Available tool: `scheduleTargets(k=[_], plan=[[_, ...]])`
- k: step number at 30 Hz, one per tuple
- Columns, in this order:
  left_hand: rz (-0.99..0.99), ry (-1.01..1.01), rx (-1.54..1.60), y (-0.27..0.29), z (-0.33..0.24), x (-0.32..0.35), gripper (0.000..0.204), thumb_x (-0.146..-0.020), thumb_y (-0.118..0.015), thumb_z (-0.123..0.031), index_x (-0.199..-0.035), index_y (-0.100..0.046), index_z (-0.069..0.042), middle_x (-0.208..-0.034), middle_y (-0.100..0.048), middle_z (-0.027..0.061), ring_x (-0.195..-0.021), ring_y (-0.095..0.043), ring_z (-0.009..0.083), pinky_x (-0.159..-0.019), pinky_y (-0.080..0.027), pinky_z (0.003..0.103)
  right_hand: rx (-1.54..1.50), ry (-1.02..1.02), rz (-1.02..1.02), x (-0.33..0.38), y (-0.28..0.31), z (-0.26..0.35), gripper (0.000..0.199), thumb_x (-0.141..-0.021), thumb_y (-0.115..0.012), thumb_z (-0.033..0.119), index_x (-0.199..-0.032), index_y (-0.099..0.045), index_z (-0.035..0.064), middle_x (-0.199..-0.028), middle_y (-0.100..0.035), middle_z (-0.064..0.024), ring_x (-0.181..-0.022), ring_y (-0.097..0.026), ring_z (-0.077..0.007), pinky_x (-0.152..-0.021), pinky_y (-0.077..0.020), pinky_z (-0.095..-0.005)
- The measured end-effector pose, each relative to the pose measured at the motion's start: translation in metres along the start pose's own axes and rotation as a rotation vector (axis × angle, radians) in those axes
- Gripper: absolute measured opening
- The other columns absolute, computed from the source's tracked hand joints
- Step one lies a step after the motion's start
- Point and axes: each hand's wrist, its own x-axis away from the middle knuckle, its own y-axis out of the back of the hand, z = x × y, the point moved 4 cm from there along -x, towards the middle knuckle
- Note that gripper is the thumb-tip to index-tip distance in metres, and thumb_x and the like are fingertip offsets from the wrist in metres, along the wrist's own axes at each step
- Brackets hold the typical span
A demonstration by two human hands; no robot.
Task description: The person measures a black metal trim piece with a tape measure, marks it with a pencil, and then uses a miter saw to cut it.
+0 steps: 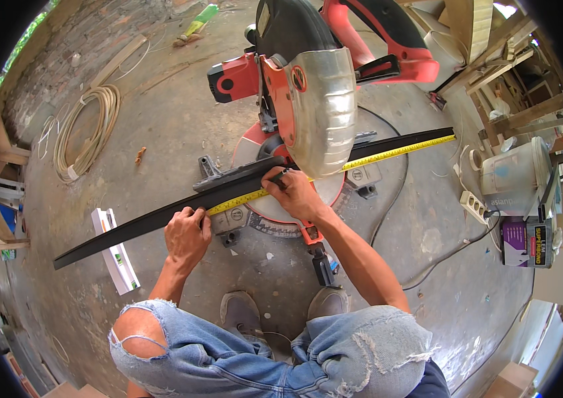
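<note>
A long black strip [129, 229] lies across the base of a red mitre saw [308, 86] on the concrete floor. A yellow tape measure blade [394, 151] runs along the strip. My left hand [186, 233] presses the tape's end and the strip down, left of the saw. My right hand [295, 192] pinches a small dark marking tool against the tape, just below the saw's silver blade guard [324, 106]. My knees in torn jeans and my grey shoes [241, 312] are at the bottom.
A white spirit level [115, 251] lies under the strip's left part. A coil of pale cable [89, 129] sits at left. A white bucket [517, 174], a power strip [475, 207] and a dark box [527, 242] stand at right, with wooden frames behind.
</note>
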Motion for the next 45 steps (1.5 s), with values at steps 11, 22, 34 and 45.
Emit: scheduleTargets(k=[11, 22, 34, 45], plan=[[0.009, 0.016, 0.010, 0.001, -0.001, -0.001, 0.019, -0.094, -0.068, -0.022, -0.099, -0.077, -0.006, -0.087, -0.070, 0.0137, -0.084, -0.069, 0.0345, -0.073, -0.054, 0.045, 0.007, 0.057, -0.025, 0.000, -0.002, -0.003, 0.017, -0.100, -0.067, 0.015, -0.097, -0.068, -0.0023, -0.091, -0.067, -0.0121, -0.075, -0.062, -0.0229, -0.070, -0.0492, -0.0374], [0.002, 0.016, 0.009, 0.002, -0.002, -0.001, 0.019, -0.094, -0.068, -0.021, -0.097, -0.077, -0.005, -0.086, -0.070, 0.0142, -0.082, -0.069, 0.0349, -0.072, -0.054, 0.045, 0.002, 0.063, -0.019, 0.000, -0.002, -0.002, 0.019, -0.100, -0.067, 0.013, -0.094, -0.067, -0.0047, -0.087, -0.064, -0.0117, -0.074, -0.059, -0.0201, -0.068, -0.0474, -0.0365], [-0.003, 0.009, 0.011, 0.003, -0.003, -0.002, 0.019, -0.095, -0.068, -0.020, -0.098, -0.077, -0.004, -0.085, -0.069, 0.0149, -0.080, -0.069, 0.0357, -0.072, -0.054, 0.045, 0.034, 0.045, -0.029, 0.000, 0.000, 0.001, 0.015, -0.098, -0.067, 0.010, -0.095, -0.071, -0.0041, -0.093, -0.071, -0.0131, -0.076, -0.067, -0.0293, -0.069, -0.0499, -0.0394], [-0.003, 0.013, 0.015, 0.002, -0.002, -0.002, 0.019, -0.094, -0.068, -0.020, -0.097, -0.077, -0.004, -0.085, -0.070, 0.0147, -0.080, -0.070, 0.0347, -0.071, -0.054, 0.044, -0.016, -0.008, -0.037, 0.001, 0.001, 0.003, 0.018, -0.100, -0.067, 0.012, -0.095, -0.071, -0.0044, -0.093, -0.070, -0.0133, -0.077, -0.066, -0.0282, -0.070, -0.0502, -0.0385]])
